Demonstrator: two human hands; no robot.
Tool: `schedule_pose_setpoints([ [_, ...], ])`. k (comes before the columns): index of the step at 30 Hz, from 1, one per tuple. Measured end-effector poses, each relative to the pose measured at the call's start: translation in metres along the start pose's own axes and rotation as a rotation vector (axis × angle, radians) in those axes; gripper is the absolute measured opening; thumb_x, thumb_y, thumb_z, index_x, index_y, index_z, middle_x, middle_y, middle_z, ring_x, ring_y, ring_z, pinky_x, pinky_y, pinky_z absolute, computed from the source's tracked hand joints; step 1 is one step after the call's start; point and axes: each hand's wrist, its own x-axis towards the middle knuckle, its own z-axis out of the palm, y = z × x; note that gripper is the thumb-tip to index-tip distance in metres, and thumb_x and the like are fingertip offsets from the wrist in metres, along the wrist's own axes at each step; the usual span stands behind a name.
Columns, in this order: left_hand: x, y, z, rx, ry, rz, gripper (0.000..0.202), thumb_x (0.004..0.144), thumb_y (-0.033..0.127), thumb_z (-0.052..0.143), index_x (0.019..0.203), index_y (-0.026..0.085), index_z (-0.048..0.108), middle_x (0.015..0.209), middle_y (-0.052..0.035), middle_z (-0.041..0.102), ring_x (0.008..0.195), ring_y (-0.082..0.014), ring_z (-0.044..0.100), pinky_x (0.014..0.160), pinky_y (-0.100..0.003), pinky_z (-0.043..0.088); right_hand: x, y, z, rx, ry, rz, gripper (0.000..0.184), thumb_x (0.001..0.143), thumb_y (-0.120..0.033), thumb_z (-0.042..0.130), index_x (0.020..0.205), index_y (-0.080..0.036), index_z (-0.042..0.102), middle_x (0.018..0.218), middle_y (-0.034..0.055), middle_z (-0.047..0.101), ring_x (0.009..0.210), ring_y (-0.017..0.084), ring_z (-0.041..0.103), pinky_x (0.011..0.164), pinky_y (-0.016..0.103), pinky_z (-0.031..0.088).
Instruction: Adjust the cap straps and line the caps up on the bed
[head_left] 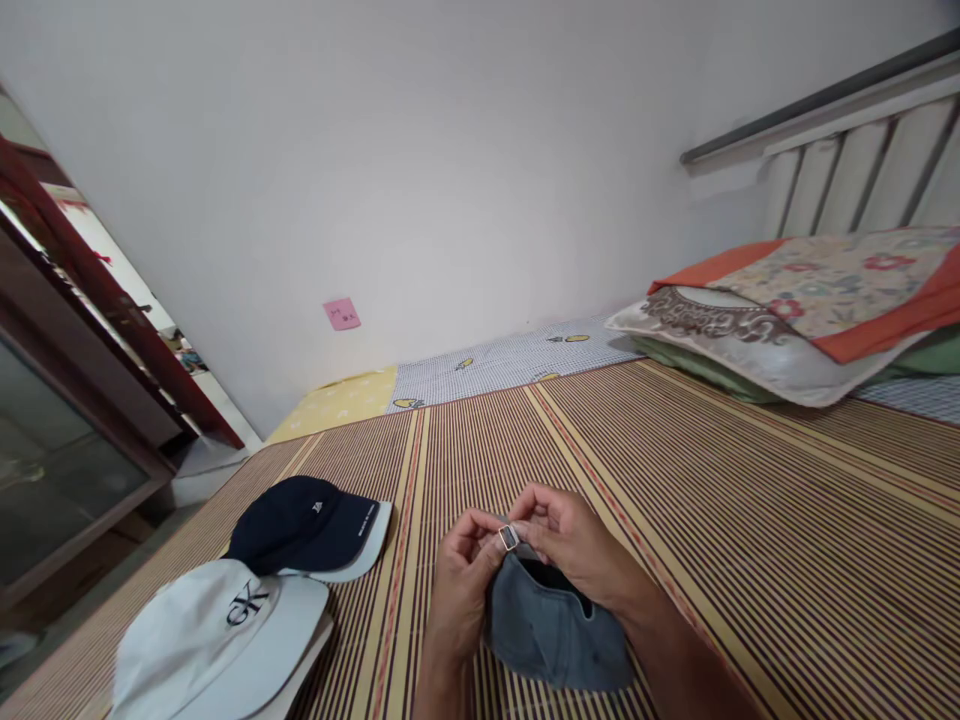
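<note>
Mat (697, 480): striped, beneath the caps. White cap (172, 640), at left: dark overlapping letters on front, read as "CK". Navy cap (285, 525), touching it, farther off: small white emblem; brim lettering too fine to read. Blue-grey cap (551, 635), right of both: held between left hand (459, 575) and right hand (570, 540), fingers of each pinching at its metal buckle (509, 538). Pink note (342, 314), on wall (487, 160): handwriting, illegible.

white cap (187, 625): "CK" | navy cap (281, 525): lettering too small to read | pink note (342, 314): handwriting illegible
</note>
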Motion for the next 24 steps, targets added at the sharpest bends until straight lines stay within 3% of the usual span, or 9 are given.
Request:
schedule_pose_setpoints([
  [10, 0.003, -0.002, 0.004, -0.116, -0.025, -0.024, 0.026, 0.084, 0.034, 0.087, 0.087, 0.019, 0.065, 0.083, 0.0002, 0.071, 0.079, -0.0145, 0.065, 0.077, -0.024, 0.048, 0.0, -0.002, 0.009, -0.076, 0.084, -0.076, 0.016, 0.09, -0.038, 0.065, 0.091, -0.022, 0.065, 0.061, -0.0048, 0.056, 0.054, 0.012, 0.052, 0.052, 0.025, 0.038],
  [15, 0.001, -0.002, 0.006, -0.151, -0.097, -0.095, 0.026, 0.085, 0.038, 0.086, 0.087, 0.018, 0.068, 0.077, -0.001, 0.072, 0.076, -0.0161, 0.068, 0.072, -0.024, 0.048, -0.003, -0.003, 0.005, -0.114, 0.014, -0.032, 0.017, 0.095, -0.038, 0.059, 0.096, -0.023, 0.064, 0.057, -0.0048, 0.057, 0.052, 0.013, 0.051, 0.053, 0.027, 0.038],
  [17, 0.002, -0.003, 0.006, -0.165, -0.065, -0.104, 0.028, 0.082, 0.037, 0.088, 0.085, 0.018, 0.068, 0.076, -0.0006, 0.072, 0.075, -0.0154, 0.068, 0.072, -0.023, 0.048, -0.005, -0.006, 0.003, -0.152, -0.009, -0.042, 0.017, 0.096, -0.037, 0.058, 0.097, -0.023, 0.067, 0.064, -0.0024, 0.062, 0.059, 0.014, 0.056, 0.059, 0.028, 0.043],
  [21, 0.003, -0.006, 0.005, -0.214, 0.002, -0.117, 0.035, 0.076, 0.037, 0.094, 0.082, 0.018, 0.064, 0.077, 0.0017, 0.07, 0.07, -0.0115, 0.063, 0.068, -0.021, 0.047, -0.007, -0.015, 0.006, -0.337, 0.018, -0.126, 0.008, 0.084, -0.025, 0.074, 0.093, -0.025, 0.072, 0.092, 0.0018, 0.071, 0.086, 0.019, 0.066, 0.078, 0.032, 0.047],
  [24, 0.003, -0.006, 0.003, -0.224, 0.0, -0.128, 0.038, 0.075, 0.038, 0.094, 0.081, 0.017, 0.064, 0.073, 0.0029, 0.066, 0.067, -0.0098, 0.059, 0.064, -0.019, 0.044, -0.007, -0.017, 0.008, -0.4, 0.059, -0.178, 0.004, 0.084, -0.022, 0.075, 0.085, -0.025, 0.073, 0.091, 0.001, 0.071, 0.086, 0.019, 0.065, 0.078, 0.033, 0.046],
])
